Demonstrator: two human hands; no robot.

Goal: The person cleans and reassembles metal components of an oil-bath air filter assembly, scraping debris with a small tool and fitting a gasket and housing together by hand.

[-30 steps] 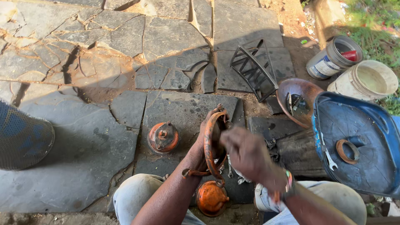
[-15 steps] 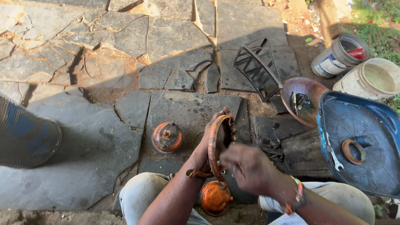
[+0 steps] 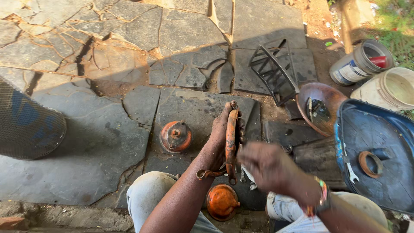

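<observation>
The rusty orange curved metal casting (image 3: 231,140) stands on edge over the stone floor (image 3: 86,146), between my knees. My left hand (image 3: 219,138) is closed around its rim from nine o'clock. I judge it heavy, rigid and gritty, best held by the rim. My right hand (image 3: 269,166) hovers at three o'clock, blurred; I cannot tell how its fingers are set. A round orange cap (image 3: 175,136) lies at nine o'clock, an orange dome (image 3: 221,200) at six, a blue tray (image 3: 379,155) at three.
</observation>
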